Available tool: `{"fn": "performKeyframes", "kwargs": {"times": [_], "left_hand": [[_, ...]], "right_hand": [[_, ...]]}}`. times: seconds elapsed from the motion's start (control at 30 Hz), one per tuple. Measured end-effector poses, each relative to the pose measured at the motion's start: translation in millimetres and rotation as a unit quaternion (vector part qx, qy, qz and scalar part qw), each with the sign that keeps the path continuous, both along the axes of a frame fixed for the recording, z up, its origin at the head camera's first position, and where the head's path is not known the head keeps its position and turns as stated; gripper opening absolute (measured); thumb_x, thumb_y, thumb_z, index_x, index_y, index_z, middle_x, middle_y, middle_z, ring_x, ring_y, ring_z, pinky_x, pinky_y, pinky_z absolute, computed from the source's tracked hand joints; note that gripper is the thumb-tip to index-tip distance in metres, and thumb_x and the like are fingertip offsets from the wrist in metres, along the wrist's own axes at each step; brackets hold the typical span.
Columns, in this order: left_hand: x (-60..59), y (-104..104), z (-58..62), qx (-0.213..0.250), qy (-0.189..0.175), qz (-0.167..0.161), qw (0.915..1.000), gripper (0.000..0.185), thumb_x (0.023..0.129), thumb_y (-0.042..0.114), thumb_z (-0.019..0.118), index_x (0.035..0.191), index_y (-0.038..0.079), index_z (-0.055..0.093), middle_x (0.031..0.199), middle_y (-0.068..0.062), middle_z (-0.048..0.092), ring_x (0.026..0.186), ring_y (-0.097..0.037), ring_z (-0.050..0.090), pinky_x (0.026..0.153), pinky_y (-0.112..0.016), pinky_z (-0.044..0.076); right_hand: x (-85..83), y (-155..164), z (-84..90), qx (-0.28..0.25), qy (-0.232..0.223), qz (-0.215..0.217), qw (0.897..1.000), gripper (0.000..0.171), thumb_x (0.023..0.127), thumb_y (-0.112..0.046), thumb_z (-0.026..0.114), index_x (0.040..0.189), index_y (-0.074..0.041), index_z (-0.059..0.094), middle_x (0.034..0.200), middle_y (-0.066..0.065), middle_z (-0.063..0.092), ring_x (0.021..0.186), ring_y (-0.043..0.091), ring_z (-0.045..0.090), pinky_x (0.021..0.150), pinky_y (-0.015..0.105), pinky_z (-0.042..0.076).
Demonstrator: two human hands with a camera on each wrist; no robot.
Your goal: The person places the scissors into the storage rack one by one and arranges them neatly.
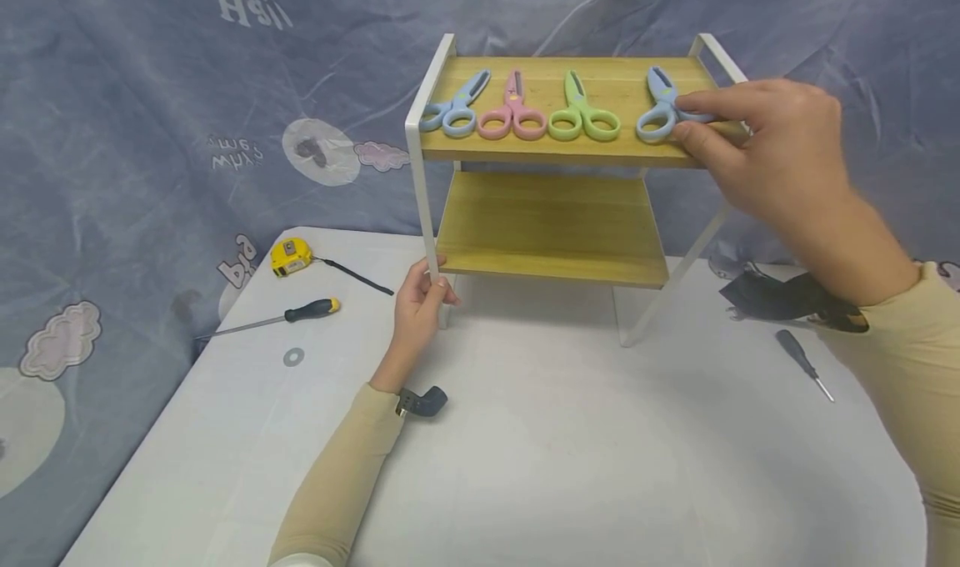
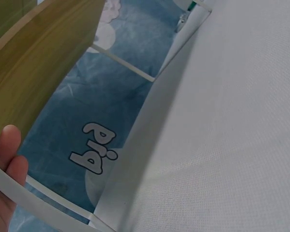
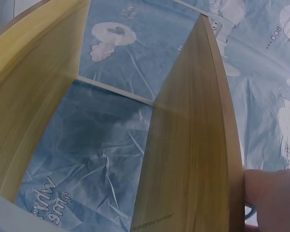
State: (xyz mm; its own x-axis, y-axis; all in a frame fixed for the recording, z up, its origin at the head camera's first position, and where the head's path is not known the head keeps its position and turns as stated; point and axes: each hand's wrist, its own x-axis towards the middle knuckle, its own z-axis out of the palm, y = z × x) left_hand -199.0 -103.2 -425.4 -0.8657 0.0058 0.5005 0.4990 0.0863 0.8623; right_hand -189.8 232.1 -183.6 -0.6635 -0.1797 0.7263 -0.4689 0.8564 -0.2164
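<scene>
A two-tier shelf rack [image 1: 555, 225] with wooden boards and a white metal frame stands at the back of the table. At its left front leg [image 1: 422, 196], my left hand [image 1: 417, 313] grips the metal just below the lower board. Over the top board's right end, my right hand [image 1: 787, 154] pinches a handle of the right-hand blue scissors [image 1: 662, 92], which lie there with blades pointing back. Left of them are green scissors [image 1: 576, 100], pink scissors [image 1: 513, 104] and another blue pair [image 1: 468, 92]. In the right wrist view, the fingers [image 3: 263, 186] show at the top board's edge.
On the left of the table lie a yellow tape measure [image 1: 290, 256] with a black strap, a long screwdriver [image 1: 311, 309] and a grey washer [image 1: 294, 357]. A smaller screwdriver [image 1: 797, 352] and a black item [image 1: 772, 298] lie at the right. Patterned cloth [image 1: 150, 133] hangs behind.
</scene>
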Motion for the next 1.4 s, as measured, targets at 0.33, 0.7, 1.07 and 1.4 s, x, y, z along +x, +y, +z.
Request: {"fn": "performKeyframes", "kwargs": {"times": [0.33, 0.7, 1.07, 1.4], "left_hand": [[10.6, 4, 12.4, -0.002, 0.006, 0.002, 1.0, 0.031, 0.1, -0.009, 0.047, 0.13, -0.014, 0.051, 0.072, -0.021, 0.061, 0.067, -0.008, 0.065, 0.073, -0.028, 0.06], [-8.5, 3, -15.7, -0.002, 0.005, 0.01, 0.9999, 0.034, 0.101, -0.007, 0.047, 0.135, -0.008, 0.051, 0.073, -0.021, 0.062, 0.068, -0.001, 0.063, 0.073, -0.026, 0.059], [-9.6, 0, -17.9, 0.0, 0.013, 0.009, 0.9999, 0.033, 0.103, 0.0, 0.049, 0.136, -0.003, 0.052, 0.077, -0.028, 0.061, 0.07, 0.002, 0.064, 0.077, -0.019, 0.056], [-9.3, 1, -17.3, 0.003, 0.018, 0.007, 0.9998, 0.034, 0.102, -0.002, 0.049, 0.135, -0.005, 0.051, 0.075, -0.029, 0.06, 0.068, 0.003, 0.065, 0.078, -0.02, 0.056]], "right_hand": [[0.6, -1, -1.8, 0.01, 0.011, -0.001, 1.0, 0.021, 0.086, -0.011, 0.081, 0.106, -0.006, 0.08, 0.109, 0.021, 0.076, 0.1, 0.048, 0.069, 0.082, 0.055, 0.042], [3.8, -2, 1.1, 0.037, -0.023, -0.023, 0.999, 0.018, 0.092, -0.011, 0.071, 0.107, -0.006, 0.08, 0.107, 0.024, 0.076, 0.104, 0.047, 0.067, 0.081, 0.06, 0.041], [3.9, -5, 3.2, 0.043, -0.03, -0.019, 0.998, 0.019, 0.095, -0.013, 0.068, 0.108, -0.005, 0.079, 0.101, 0.025, 0.076, 0.107, 0.047, 0.064, 0.082, 0.063, 0.041], [3.4, -4, 3.4, 0.038, -0.033, -0.007, 0.999, 0.018, 0.096, -0.013, 0.069, 0.109, -0.006, 0.079, 0.104, 0.024, 0.076, 0.11, 0.046, 0.063, 0.087, 0.064, 0.042]]}}
